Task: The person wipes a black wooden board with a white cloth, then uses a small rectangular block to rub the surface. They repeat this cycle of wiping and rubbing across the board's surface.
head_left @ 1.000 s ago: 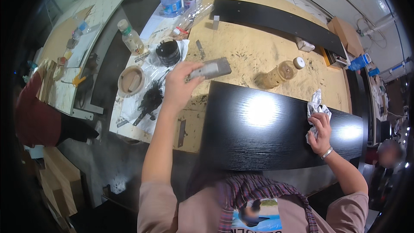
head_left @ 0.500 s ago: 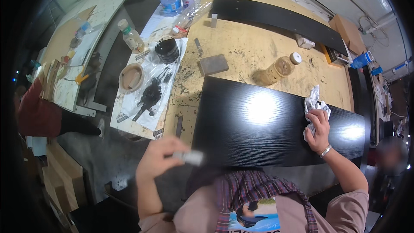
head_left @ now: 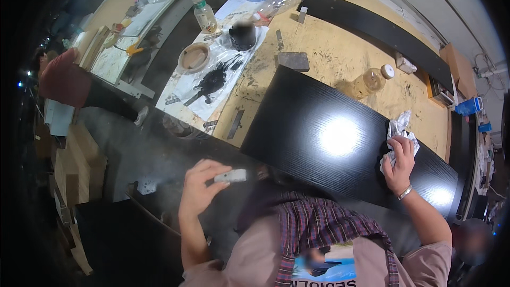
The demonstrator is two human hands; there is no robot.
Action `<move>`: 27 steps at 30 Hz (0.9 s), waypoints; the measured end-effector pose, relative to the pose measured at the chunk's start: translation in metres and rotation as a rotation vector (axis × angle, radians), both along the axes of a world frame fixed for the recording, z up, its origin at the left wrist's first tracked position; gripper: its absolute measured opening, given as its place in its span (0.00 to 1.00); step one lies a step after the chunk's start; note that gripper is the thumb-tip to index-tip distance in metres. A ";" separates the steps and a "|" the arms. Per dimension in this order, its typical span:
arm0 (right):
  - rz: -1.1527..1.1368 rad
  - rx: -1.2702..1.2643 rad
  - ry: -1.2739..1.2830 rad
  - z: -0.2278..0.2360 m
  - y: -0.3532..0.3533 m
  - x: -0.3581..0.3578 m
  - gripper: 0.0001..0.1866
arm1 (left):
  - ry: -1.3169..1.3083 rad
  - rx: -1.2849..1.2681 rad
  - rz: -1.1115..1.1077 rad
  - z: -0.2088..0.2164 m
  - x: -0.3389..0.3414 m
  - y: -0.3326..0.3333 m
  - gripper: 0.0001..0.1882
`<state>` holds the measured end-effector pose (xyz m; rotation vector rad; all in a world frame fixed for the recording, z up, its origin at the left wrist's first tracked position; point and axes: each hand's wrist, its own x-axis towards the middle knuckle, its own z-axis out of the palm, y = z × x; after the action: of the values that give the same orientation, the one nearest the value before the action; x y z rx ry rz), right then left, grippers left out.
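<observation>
Pinched between the thumb and fingers of my left hand (head_left: 201,187) is a small grey-white block (head_left: 231,176), held in the air off the near left edge of a glossy black wood-grain board (head_left: 308,122). My right hand (head_left: 398,166) grips a crumpled white cloth or paper wipe (head_left: 401,134) and rests it on the board toward its right end. Bright lamp reflections lie on the board's surface. Just beyond the board stands a plastic bottle (head_left: 367,82) of yellowish liquid with a white cap.
A second black board (head_left: 366,24) lies at the back on small blocks. On the left are a black-smeared sheet (head_left: 212,82), a dark jar (head_left: 242,36), a round tub (head_left: 194,57) and a green-capped bottle (head_left: 203,15). A grey block (head_left: 294,61) touches the board's corner area. Another person (head_left: 66,82) stands at far left.
The whole view has shifted and tilted. My left hand is steadier, and the small block shows more clearly. My right hand still holds the crumpled wipe on the board.
</observation>
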<state>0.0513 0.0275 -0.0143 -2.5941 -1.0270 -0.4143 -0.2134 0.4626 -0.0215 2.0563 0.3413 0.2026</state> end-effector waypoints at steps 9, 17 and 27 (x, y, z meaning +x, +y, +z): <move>0.017 0.011 -0.021 -0.001 0.002 0.001 0.19 | -0.361 0.142 0.530 -0.028 0.047 -0.099 0.21; 0.021 0.011 -0.001 -0.002 -0.003 0.002 0.19 | -0.362 0.113 0.266 -0.014 0.042 -0.133 0.17; -0.009 0.136 0.160 0.002 0.007 -0.006 0.18 | -0.384 0.117 -0.064 -0.018 0.052 -0.170 0.20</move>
<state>0.0451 0.0349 -0.0122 -2.4659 -0.9014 -0.2637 -0.1614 0.2927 -0.0399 2.0835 0.0271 0.5794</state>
